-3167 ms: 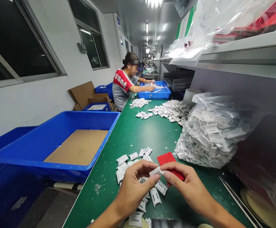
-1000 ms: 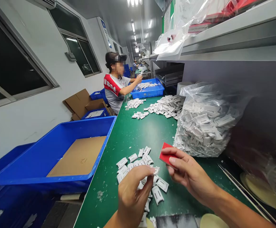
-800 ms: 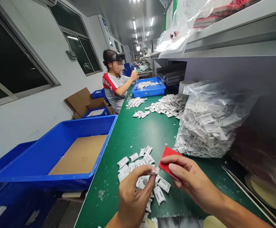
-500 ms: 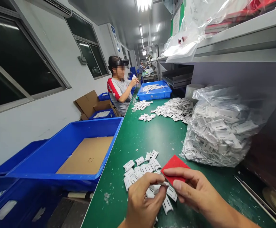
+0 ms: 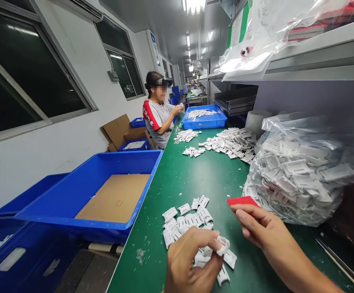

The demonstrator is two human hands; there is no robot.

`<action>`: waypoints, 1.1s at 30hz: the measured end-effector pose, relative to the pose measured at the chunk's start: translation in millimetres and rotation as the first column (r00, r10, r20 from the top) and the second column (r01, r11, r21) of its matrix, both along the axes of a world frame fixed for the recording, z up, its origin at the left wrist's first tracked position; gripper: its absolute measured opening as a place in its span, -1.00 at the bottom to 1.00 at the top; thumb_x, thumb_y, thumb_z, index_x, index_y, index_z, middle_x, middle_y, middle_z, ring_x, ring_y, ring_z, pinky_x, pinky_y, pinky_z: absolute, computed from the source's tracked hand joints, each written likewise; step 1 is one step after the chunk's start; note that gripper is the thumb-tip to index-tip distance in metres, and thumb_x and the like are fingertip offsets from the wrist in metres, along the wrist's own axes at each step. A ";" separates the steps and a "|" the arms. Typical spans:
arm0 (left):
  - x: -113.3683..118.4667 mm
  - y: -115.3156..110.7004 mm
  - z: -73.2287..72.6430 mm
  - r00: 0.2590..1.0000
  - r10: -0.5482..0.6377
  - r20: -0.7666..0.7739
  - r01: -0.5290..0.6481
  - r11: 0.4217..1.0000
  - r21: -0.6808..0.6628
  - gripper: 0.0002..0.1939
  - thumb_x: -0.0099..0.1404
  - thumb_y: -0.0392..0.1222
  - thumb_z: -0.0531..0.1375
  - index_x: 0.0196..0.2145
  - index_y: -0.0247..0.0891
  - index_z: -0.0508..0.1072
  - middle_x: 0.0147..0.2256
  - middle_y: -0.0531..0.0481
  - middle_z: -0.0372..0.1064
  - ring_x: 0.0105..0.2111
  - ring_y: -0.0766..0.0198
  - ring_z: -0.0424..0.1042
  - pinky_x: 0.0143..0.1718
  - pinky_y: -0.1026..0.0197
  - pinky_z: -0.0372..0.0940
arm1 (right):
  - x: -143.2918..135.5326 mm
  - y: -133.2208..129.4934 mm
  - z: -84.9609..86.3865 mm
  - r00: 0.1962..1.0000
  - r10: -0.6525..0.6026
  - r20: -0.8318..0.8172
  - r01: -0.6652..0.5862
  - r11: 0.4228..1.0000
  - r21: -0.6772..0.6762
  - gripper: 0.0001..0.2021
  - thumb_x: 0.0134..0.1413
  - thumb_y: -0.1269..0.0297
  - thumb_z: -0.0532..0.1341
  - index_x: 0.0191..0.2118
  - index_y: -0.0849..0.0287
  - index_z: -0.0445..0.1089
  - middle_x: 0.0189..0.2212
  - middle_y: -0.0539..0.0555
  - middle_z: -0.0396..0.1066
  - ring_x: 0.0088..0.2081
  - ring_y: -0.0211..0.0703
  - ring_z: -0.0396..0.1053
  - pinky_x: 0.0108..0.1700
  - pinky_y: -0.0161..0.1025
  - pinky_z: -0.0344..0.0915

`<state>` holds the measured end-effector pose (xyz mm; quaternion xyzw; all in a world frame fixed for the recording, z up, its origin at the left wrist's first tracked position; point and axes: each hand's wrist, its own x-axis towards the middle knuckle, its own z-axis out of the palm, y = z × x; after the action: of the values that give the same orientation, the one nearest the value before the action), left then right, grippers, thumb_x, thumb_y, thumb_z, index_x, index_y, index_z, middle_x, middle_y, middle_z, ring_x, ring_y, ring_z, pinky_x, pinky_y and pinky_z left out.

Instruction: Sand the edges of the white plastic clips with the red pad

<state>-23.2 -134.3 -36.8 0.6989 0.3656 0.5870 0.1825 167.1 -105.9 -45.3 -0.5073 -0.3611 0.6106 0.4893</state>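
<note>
Between the thumb and fingers of my left hand (image 5: pixel 192 258) is a small white plastic part (image 5: pixel 222 245), held above a loose group of similar white parts (image 5: pixel 191 220) on the green table. My right hand (image 5: pixel 264 230) grips a red flat piece (image 5: pixel 242 201) by its near edge, a short way right of the white part and apart from it. Fingers and palm cover some of the parts under my left hand.
A bulging clear bag of white parts (image 5: pixel 299 175) stands at the right, under a shelf (image 5: pixel 317 61). Farther along lie a white heap (image 5: pixel 232 142) and a blue tray (image 5: pixel 204 120). Large blue bin (image 5: pixel 85 162) at left; a person (image 5: pixel 158 112) sits beyond it.
My right hand has drawn the red piece away to the right from the white part. My left hand has turned the part, showing more of it. The view has shifted slightly.
</note>
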 end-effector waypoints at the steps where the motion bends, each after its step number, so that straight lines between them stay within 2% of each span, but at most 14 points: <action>1: -1.8 1.5 1.3 1.000 -0.002 -0.024 0.002 1.000 0.000 -0.76 0.17 -0.50 0.26 -0.31 -0.16 0.45 -0.37 0.02 0.56 -0.34 0.22 0.58 -0.29 0.26 0.43 | 0.2 -1.6 1.5 1.000 0.025 -0.001 -0.025 1.000 0.012 -0.61 -0.03 0.01 0.42 -0.10 0.09 0.58 -0.50 -0.06 0.32 -0.46 -0.36 0.18 -0.42 -0.45 0.17; 6: -6.3 3.5 4.2 0.999 0.029 -0.024 -0.032 0.993 -0.115 -0.79 0.22 -0.48 0.25 -0.28 -0.20 0.45 -0.35 0.04 0.51 -0.32 0.28 0.54 -0.25 0.27 0.43 | -2.3 -15.4 15.8 0.994 0.101 -0.053 -0.098 0.994 0.049 -0.56 0.08 0.05 0.36 0.08 0.02 0.48 -0.47 -0.05 0.32 -0.50 -0.36 0.11 -0.52 -0.42 0.01; 9: -5.5 2.2 2.7 1.000 0.003 -0.021 -0.005 0.995 -0.101 -0.77 0.22 -0.49 0.24 -0.25 -0.18 0.44 -0.31 0.04 0.50 -0.27 0.29 0.52 -0.20 0.25 0.42 | -2.2 -18.1 19.5 0.987 0.146 -0.072 -0.141 0.987 0.073 -0.50 0.06 0.10 0.38 0.14 0.00 0.43 -0.50 -0.05 0.32 -0.52 -0.38 0.07 -0.52 -0.41 -0.01; 15: -10.1 0.5 -0.5 0.995 0.024 -0.092 -0.034 0.993 -0.110 -0.75 0.23 -0.47 0.25 -0.20 -0.16 0.47 -0.28 0.07 0.55 -0.26 0.32 0.55 -0.17 0.32 0.43 | -3.1 -21.5 13.5 0.969 0.235 -0.075 -0.224 0.965 0.139 -0.61 0.20 -0.02 0.25 -0.03 0.14 0.56 -0.54 0.03 0.42 -0.58 -0.40 0.10 -0.55 -0.39 -0.06; 17: -13.0 -0.2 -1.8 0.989 0.024 -0.143 -0.043 0.990 -0.133 -0.73 0.23 -0.45 0.27 -0.18 -0.14 0.49 -0.28 0.10 0.57 -0.27 0.34 0.57 -0.20 0.36 0.43 | -4.8 -21.9 12.8 0.942 0.323 -0.096 -0.305 0.939 0.161 -0.61 0.15 -0.03 0.29 -0.03 0.12 0.57 -0.57 0.01 0.41 -0.60 -0.42 0.08 -0.58 -0.40 -0.10; 19: -14.5 -0.1 -3.9 0.987 0.002 -0.162 -0.027 0.989 -0.147 -0.75 0.22 -0.42 0.28 -0.19 -0.12 0.51 -0.29 0.11 0.59 -0.30 0.33 0.58 -0.23 0.37 0.44 | -5.7 -19.7 13.8 0.904 0.415 -0.107 -0.395 0.903 0.167 -0.58 0.07 -0.03 0.34 -0.03 0.11 0.57 -0.55 0.01 0.43 -0.60 -0.40 0.14 -0.56 -0.40 -0.02; 21: -14.0 0.9 -6.4 0.990 -0.018 -0.141 -0.010 0.981 -0.196 -0.80 0.22 -0.38 0.29 -0.22 -0.13 0.53 -0.32 0.11 0.59 -0.33 0.32 0.59 -0.28 0.37 0.45 | -4.6 -14.7 16.0 0.939 0.344 -0.027 -0.336 0.929 0.157 -0.59 0.06 -0.01 0.36 -0.05 0.14 0.58 -0.53 0.01 0.45 -0.52 -0.33 0.26 -0.44 -0.35 0.17; 23: -11.6 2.1 -8.5 0.995 -0.026 -0.091 -0.001 0.959 -0.282 -0.86 0.24 -0.35 0.29 -0.26 -0.14 0.54 -0.35 0.10 0.59 -0.36 0.32 0.58 -0.30 0.37 0.46 | -1.3 -8.9 18.9 0.992 0.084 0.093 -0.098 0.983 0.157 -0.63 0.07 0.05 0.37 -0.07 0.16 0.59 -0.53 -0.01 0.43 -0.42 -0.28 0.32 -0.25 -0.29 0.24; 24: -10.1 2.5 -9.2 0.997 -0.027 -0.066 0.003 0.945 -0.327 -0.88 0.24 -0.33 0.29 -0.27 -0.14 0.54 -0.35 0.10 0.59 -0.35 0.32 0.57 -0.30 0.37 0.46 | 0.6 -6.7 20.5 0.993 -0.025 0.114 0.005 0.985 0.173 -0.64 0.07 0.06 0.37 -0.07 0.16 0.59 -0.54 -0.03 0.41 -0.40 -0.28 0.32 -0.21 -0.28 0.23; 25: -8.6 2.6 -9.7 0.999 -0.025 -0.043 0.008 0.933 -0.359 -0.89 0.25 -0.32 0.29 -0.28 -0.14 0.54 -0.35 0.09 0.59 -0.35 0.32 0.57 -0.28 0.37 0.45 | 2.2 -5.4 22.1 0.995 -0.045 0.093 0.027 0.982 0.185 -0.64 0.07 0.06 0.36 -0.07 0.15 0.58 -0.55 -0.04 0.41 -0.42 -0.29 0.32 -0.22 -0.28 0.23; 28: -5.6 1.9 -9.8 1.000 -0.027 -0.001 0.025 0.930 -0.367 -0.88 0.23 -0.31 0.31 -0.28 -0.13 0.55 -0.34 0.10 0.58 -0.33 0.33 0.56 -0.25 0.38 0.45 | 3.7 -6.4 26.9 0.958 0.284 -0.031 -0.275 0.945 0.176 -0.60 0.03 0.02 0.37 -0.08 0.18 0.59 -0.58 -0.04 0.41 -0.53 -0.31 0.29 -0.34 -0.27 0.22; 29: -5.2 1.5 -9.7 0.999 -0.030 0.009 0.032 0.928 -0.371 -0.87 0.22 -0.31 0.32 -0.27 -0.13 0.55 -0.34 0.10 0.58 -0.33 0.33 0.56 -0.25 0.38 0.45 | 3.3 -7.5 28.2 0.943 0.332 -0.037 -0.322 0.932 0.169 -0.61 0.02 0.03 0.38 -0.11 0.19 0.60 -0.59 -0.04 0.40 -0.55 -0.32 0.28 -0.36 -0.27 0.21; 32: -5.7 1.1 -9.3 0.999 -0.026 0.040 0.039 0.918 -0.396 -0.87 0.21 -0.31 0.33 -0.29 -0.12 0.55 -0.34 0.10 0.58 -0.32 0.33 0.56 -0.25 0.37 0.46 | 1.8 -9.0 30.8 0.985 0.172 0.001 -0.169 0.967 0.190 -0.68 0.03 0.10 0.38 -0.14 0.17 0.61 -0.54 -0.05 0.40 -0.54 -0.37 0.24 -0.38 -0.31 0.17; 33: -6.3 1.1 -9.2 0.999 -0.020 0.048 0.038 0.918 -0.395 -0.87 0.21 -0.32 0.33 -0.29 -0.12 0.56 -0.33 0.10 0.59 -0.31 0.32 0.56 -0.24 0.36 0.47 | 1.8 -8.4 30.8 0.983 0.185 -0.008 -0.180 0.963 0.200 -0.68 0.03 0.10 0.38 -0.12 0.16 0.60 -0.53 -0.05 0.41 -0.55 -0.38 0.23 -0.40 -0.31 0.15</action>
<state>-29.5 -133.3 -46.0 0.6402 0.4622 0.5131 0.3365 169.0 -114.4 -14.5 -0.4123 -0.4589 0.6206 0.4840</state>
